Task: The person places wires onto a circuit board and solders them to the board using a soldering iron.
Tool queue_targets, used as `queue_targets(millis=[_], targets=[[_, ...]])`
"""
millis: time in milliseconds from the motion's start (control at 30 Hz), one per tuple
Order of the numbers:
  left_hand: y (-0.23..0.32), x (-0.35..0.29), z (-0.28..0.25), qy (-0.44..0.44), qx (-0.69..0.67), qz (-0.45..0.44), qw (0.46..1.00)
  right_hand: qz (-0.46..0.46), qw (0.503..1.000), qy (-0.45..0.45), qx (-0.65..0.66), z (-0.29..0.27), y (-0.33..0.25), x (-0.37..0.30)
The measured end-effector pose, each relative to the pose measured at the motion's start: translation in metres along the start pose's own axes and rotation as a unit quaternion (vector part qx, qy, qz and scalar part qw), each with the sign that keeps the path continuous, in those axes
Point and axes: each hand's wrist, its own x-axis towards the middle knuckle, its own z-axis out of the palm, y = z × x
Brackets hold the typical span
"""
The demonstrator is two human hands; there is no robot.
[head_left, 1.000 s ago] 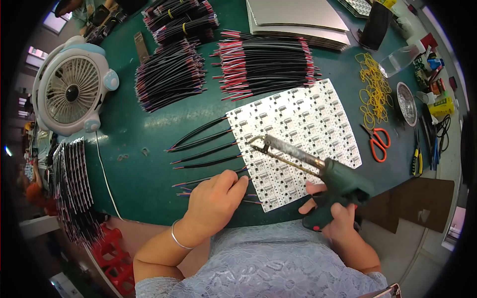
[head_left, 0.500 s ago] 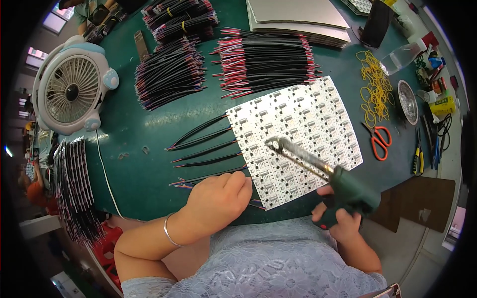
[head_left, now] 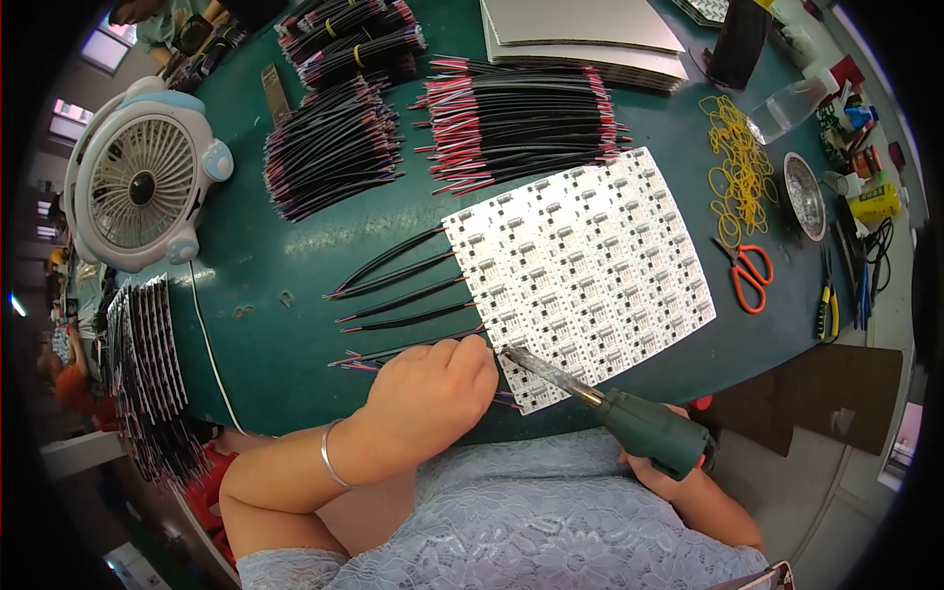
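Note:
My left hand (head_left: 431, 391) is closed in a pinch at the left edge of a white circuit board panel (head_left: 588, 270), which bears rows of small components. A black wire (head_left: 408, 348) with stripped coloured ends runs beneath the hand and seems held in its fingers; the fingertips are hidden. My right hand (head_left: 661, 474) grips a green soldering gun (head_left: 644, 430), partly hidden behind its body. The gun's metal tip meets the panel's left edge beside my left fingers. Several other black wires (head_left: 408, 317) stick out leftward from that edge.
Beyond the panel lie bundles of black wires (head_left: 526, 118) and grey boards (head_left: 585, 39). A white fan (head_left: 143, 187) stands at left. To the right are yellow rubber bands (head_left: 739, 167), orange-handled scissors (head_left: 752, 278), a metal bowl (head_left: 804, 197) and pliers (head_left: 826, 310).
The soldering gun has come down and left, from above the middle of the panel to its left edge beside my left fingers. My left hand stays almost in place.

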Motion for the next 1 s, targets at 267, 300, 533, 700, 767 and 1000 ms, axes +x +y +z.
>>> queue_targets(millis=[267,300,533,700,767,1000], targets=[[0.0,0.001,0.0,-0.008,0.003,-0.001,1.0,-0.041,0.996,0.004,-0.075,-0.001,-0.014,0.011],[0.0,0.001,-0.001,-0.007,0.002,0.0,1.0,-0.041,0.996,0.005,-0.076,-0.001,-0.011,0.008],[0.001,0.0,-0.002,-0.017,0.001,-0.005,1.0,0.069,0.993,0.015,0.093,-0.01,-0.022,0.008],[-0.002,-0.005,0.0,0.091,-0.077,0.02,0.993,0.099,0.987,0.036,0.124,-0.012,-0.015,-0.003],[0.005,-0.019,-0.013,0.112,-0.136,0.04,0.984,0.077,0.979,0.094,0.164,-0.012,-0.015,-0.005],[0.013,-0.025,0.024,0.09,-0.143,-0.121,0.978,0.035,0.998,0.01,0.057,-0.019,-0.015,-0.001]])
